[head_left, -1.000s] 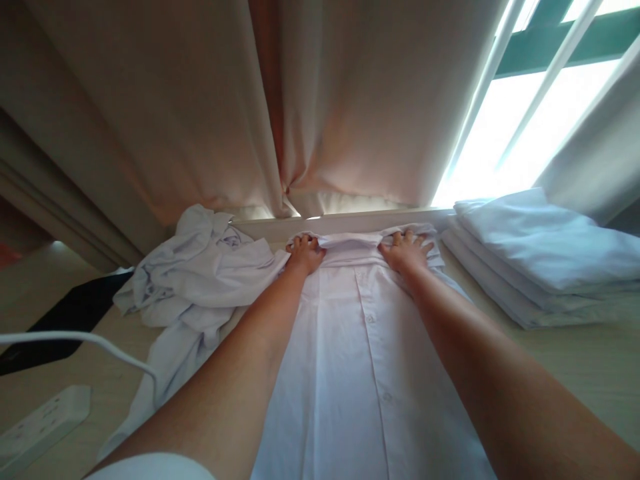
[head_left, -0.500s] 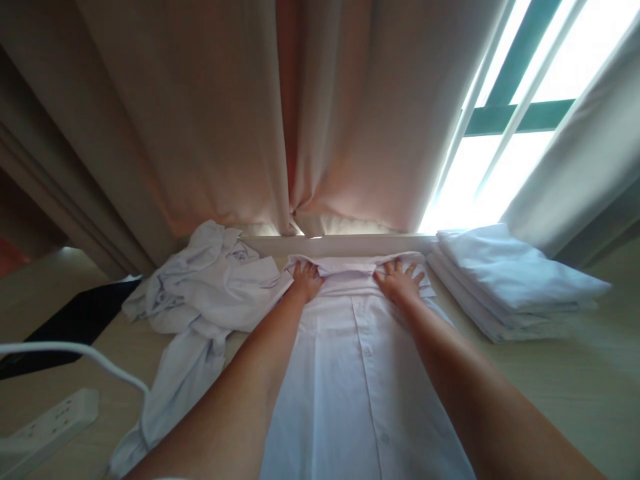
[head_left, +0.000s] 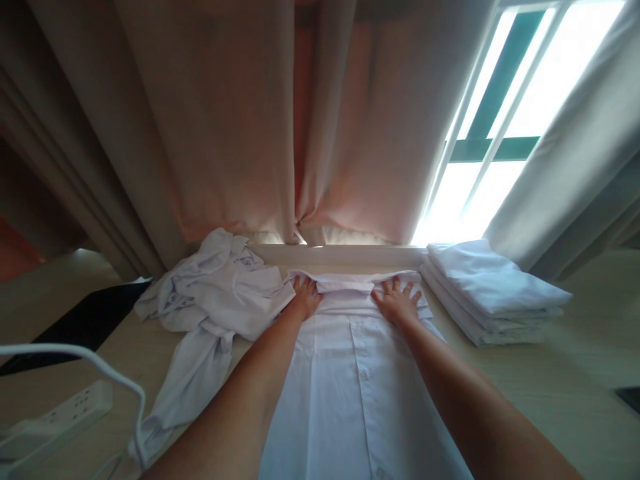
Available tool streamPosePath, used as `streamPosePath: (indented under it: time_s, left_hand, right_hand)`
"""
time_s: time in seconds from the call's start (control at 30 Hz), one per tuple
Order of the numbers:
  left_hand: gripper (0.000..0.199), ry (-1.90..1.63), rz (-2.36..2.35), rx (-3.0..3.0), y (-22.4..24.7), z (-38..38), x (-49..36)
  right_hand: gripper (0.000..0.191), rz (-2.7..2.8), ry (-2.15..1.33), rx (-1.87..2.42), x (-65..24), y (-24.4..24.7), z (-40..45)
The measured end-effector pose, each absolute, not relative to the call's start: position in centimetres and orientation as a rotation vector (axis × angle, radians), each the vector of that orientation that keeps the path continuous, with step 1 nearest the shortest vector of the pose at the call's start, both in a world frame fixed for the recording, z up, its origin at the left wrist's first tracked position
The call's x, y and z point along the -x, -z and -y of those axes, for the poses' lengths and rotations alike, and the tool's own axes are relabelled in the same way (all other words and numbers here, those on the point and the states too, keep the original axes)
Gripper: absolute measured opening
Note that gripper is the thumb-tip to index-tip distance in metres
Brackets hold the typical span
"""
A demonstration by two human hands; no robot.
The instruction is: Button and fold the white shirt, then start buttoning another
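A white buttoned shirt (head_left: 335, 387) lies lengthwise between my arms, its button strip running toward me and its far end folded over in a band. On the left part of that band my left hand (head_left: 306, 298) rests with its fingers spread. My right hand (head_left: 397, 301) presses flat on the right part, fingers also apart. Neither hand grips anything. Beside my left hand is a crumpled heap of white cloth (head_left: 220, 287), with one length trailing toward me. Right of my right hand sits a stack of folded white garments (head_left: 490, 287).
Long curtains (head_left: 230, 133) hang behind the pale tabletop (head_left: 525, 400), with a bright window (head_left: 500, 140) at the upper right. On the left are a black flat object (head_left: 75, 323), a power strip (head_left: 75, 410) and a white cable (head_left: 117, 375).
The camera view has shifted slightly, so the shirt, both hands and the curtains sit a little differently in the picture. Both hands remain spread on the folded band.
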State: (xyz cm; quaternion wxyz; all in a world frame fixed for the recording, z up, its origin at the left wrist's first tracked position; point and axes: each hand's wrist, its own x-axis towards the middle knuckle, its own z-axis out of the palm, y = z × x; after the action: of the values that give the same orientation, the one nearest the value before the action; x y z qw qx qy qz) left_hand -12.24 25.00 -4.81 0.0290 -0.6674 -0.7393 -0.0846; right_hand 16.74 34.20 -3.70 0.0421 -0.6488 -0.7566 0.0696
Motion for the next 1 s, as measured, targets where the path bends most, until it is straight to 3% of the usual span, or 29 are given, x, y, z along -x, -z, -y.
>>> streamPosePath:
  time_s: [0.33, 0.53, 1.0]
  left_hand:
    - [0.067, 0.287, 2.408, 1.948, 5.5, -25.6, 12.7]
    - [0.056, 0.260, 2.372, 2.016, 5.2, -26.5, 12.6]
    - [0.059, 0.207, 2.368, 2.038, 5.5, -29.6, 13.6]
  right_hand:
    - [0.078, 2.324, -0.197, 1.992, -16.5, 3.7, -34.8]
    - [0.078, 2.335, -0.250, 2.016, -16.5, 3.9, -35.6]
    - [0.079, 2.385, -0.233, 1.947, -16.1, 5.1, -39.3]
